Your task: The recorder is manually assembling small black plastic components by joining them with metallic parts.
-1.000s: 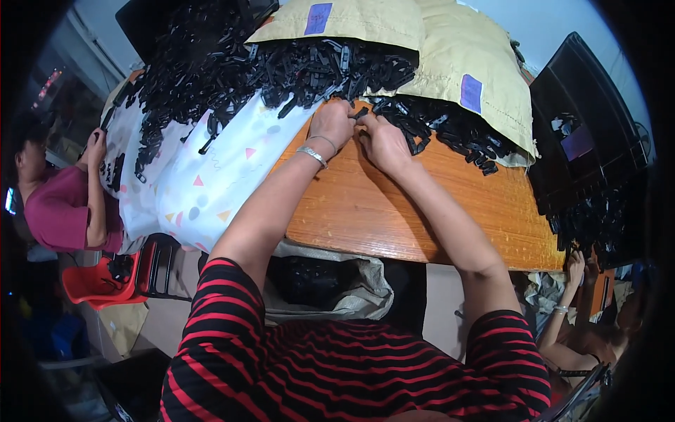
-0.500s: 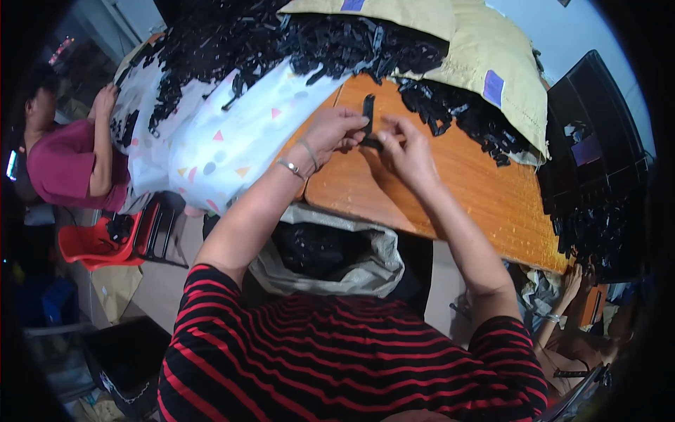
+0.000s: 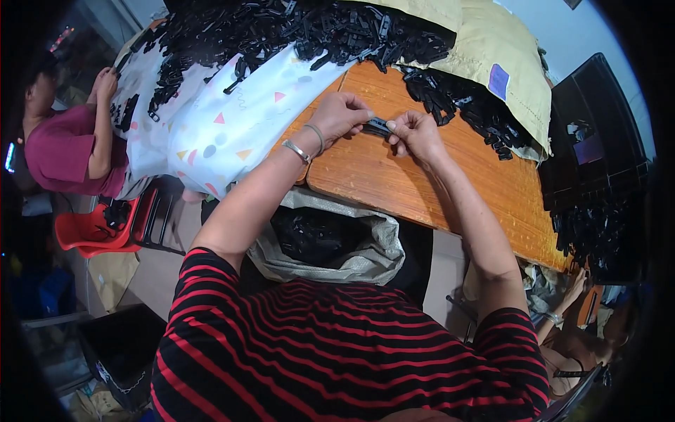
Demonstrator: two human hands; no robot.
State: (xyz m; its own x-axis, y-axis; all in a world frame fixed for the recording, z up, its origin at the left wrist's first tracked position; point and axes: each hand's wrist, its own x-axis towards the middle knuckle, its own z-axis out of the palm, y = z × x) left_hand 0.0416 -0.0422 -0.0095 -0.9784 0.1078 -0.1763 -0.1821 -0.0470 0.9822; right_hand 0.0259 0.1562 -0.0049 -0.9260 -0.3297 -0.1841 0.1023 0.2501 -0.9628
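A narrow black plastic piece (image 3: pixel 378 125) stretches level between my two hands, above the wooden tabletop. My left hand (image 3: pixel 342 118) pinches its left end between thumb and fingers. At its right end, my right hand (image 3: pixel 419 136) grips it with thumb and forefinger, the other fingers curled below. It has a slotted upper face; whether it is one part or two laid together I cannot tell. Beyond my hands lies a large heap of similar black pieces (image 3: pixel 246 39), and a smaller pile (image 3: pixel 439 98) spreads to the right.
A white patterned cloth (image 3: pixel 232 126) covers the left side beside the wooden table (image 3: pixel 351 172). Yellowish sacks (image 3: pixel 485 49) lie at the back right. Below the table edge is an open woven sack (image 3: pixel 387 246) with dark contents. A person (image 3: pixel 74 155) works at left; another person's hand (image 3: pixel 575 285) shows at lower right.
Half a second ago one black piece stood upright in my left fingers and another lay near my right hand. Now both hands hold a level piece between them.
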